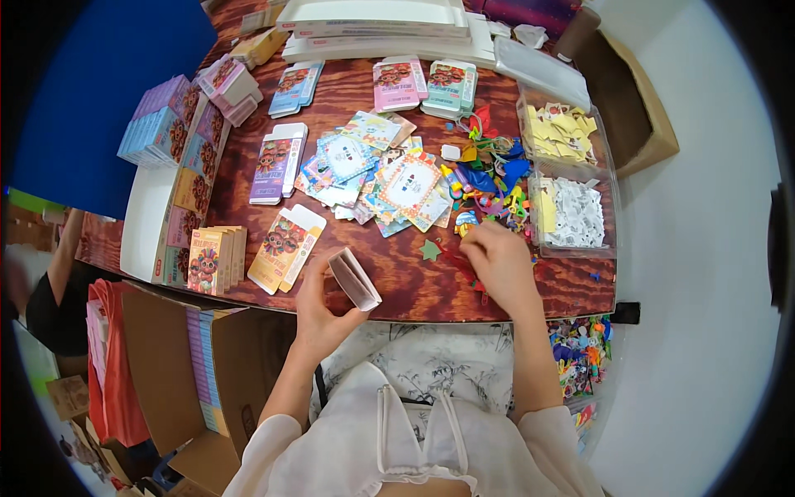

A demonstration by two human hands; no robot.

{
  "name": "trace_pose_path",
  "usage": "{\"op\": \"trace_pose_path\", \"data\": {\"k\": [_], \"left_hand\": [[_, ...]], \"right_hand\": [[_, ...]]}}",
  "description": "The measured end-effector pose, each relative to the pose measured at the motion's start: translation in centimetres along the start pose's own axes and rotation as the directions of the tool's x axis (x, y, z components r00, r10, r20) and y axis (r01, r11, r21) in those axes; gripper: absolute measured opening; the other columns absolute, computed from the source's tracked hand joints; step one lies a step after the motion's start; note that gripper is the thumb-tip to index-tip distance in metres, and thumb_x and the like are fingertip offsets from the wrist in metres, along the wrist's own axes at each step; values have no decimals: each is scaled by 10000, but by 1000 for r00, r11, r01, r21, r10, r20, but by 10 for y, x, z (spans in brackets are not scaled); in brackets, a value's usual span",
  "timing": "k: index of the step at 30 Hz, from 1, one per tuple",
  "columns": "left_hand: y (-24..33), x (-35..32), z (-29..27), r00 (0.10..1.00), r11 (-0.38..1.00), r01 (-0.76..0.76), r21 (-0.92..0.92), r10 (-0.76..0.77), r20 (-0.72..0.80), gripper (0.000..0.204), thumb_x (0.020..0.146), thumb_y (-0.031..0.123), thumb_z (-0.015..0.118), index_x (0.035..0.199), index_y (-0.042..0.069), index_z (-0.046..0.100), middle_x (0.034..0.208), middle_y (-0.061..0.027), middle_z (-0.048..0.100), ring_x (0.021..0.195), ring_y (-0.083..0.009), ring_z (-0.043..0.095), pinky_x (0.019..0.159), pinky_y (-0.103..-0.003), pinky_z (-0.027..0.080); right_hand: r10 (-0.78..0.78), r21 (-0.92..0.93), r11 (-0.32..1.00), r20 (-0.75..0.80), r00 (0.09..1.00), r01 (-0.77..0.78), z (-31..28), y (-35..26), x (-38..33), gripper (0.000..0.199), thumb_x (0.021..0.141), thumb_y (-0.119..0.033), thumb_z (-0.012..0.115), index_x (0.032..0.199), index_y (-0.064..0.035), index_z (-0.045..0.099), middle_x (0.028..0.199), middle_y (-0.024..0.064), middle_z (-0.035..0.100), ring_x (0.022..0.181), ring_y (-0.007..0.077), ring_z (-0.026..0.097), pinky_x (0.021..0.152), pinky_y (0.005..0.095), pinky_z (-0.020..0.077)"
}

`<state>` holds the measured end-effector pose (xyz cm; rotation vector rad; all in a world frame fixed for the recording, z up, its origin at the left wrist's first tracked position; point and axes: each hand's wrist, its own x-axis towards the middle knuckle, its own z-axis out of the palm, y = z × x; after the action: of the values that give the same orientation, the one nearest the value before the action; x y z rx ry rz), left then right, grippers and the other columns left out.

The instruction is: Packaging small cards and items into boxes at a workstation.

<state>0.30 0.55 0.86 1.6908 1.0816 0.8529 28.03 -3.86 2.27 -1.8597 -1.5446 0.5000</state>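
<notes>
My left hand (316, 308) is wrapped round a small cardboard box (354, 282), whose open end faces up; its inside looks pale. My right hand (502, 263) has its fingers drawn together at the near edge of a pile of small colourful plastic toys (489, 178); whatever is between the fingertips is hidden. Beside those fingertips lie a blue-and-yellow toy (466, 224), a green star (430, 250) and some thin red pieces. Left of the toys is a loose heap of printed cards (364, 170). A flattened orange box (286, 248) lies just beyond my left hand.
Flat box stacks in purple (277, 164), blue (296, 89), pink (399, 84) and green (449, 88) surround the cards. A white tray (147, 224) holds filled-out boxes at left. Clear bins with yellow slips (563, 132) and white packets (571, 214) stand at right. An open carton (153, 340) sits below left.
</notes>
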Motion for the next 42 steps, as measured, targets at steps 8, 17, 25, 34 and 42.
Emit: {"op": "trace_pose_path", "data": {"k": [8, 17, 25, 34, 42], "left_hand": [[5, 2, 0, 1000, 999, 18, -36, -18, 17, 757, 685, 87, 873, 1331, 40, 480, 1216, -54, 544, 1040, -131, 577, 864, -302, 520], [-8, -6, -9, 1000, 999, 24, 39, -24, -5, 758, 696, 23, 840, 1348, 20, 451, 1171, -50, 551, 978, -121, 594, 820, -286, 542], [-8, -3, -10, 1000, 1000, 8, -17, -8, 1, 751, 701, -4, 806, 1354, 1, 435, 1065, -47, 559, 894, -119, 613, 819, -292, 539], [-4, -4, -19, 993, 989, 117, -93, -118, -4, 750, 704, 2, 798, 1362, 18, 437, 1311, -97, 526, 1068, -155, 572, 894, -318, 515], [-9, 6, -6, 999, 998, 23, -65, -21, 27, 763, 711, 18, 813, 1373, 19, 433, 1334, -85, 509, 1074, -157, 558, 893, -322, 517]], "right_hand": [[-76, -119, 990, 16, 997, 78, 12, -22, -11, 112, 811, -64, 708, 888, -24, 637, 863, 126, 609, 822, 326, 620, 707, 415, 484], [-146, -222, 968, -124, 981, 116, -18, -13, 33, 72, 857, -97, 655, 890, -33, 654, 856, 130, 604, 865, 334, 620, 733, 418, 493], [-317, -706, 695, -129, 940, 138, -16, 57, 126, 82, 802, -52, 623, 853, -81, 682, 846, 104, 582, 935, 309, 590, 778, 433, 495], [-84, -246, 968, -158, 984, 44, -74, 29, 122, 195, 850, -178, 690, 754, -12, 655, 970, 119, 650, 931, 256, 604, 815, 361, 459], [174, 969, 224, 61, 983, -99, -50, 28, 61, 146, 958, -155, 587, 971, -14, 626, 1024, 144, 682, 703, 124, 574, 647, 263, 459]]}}
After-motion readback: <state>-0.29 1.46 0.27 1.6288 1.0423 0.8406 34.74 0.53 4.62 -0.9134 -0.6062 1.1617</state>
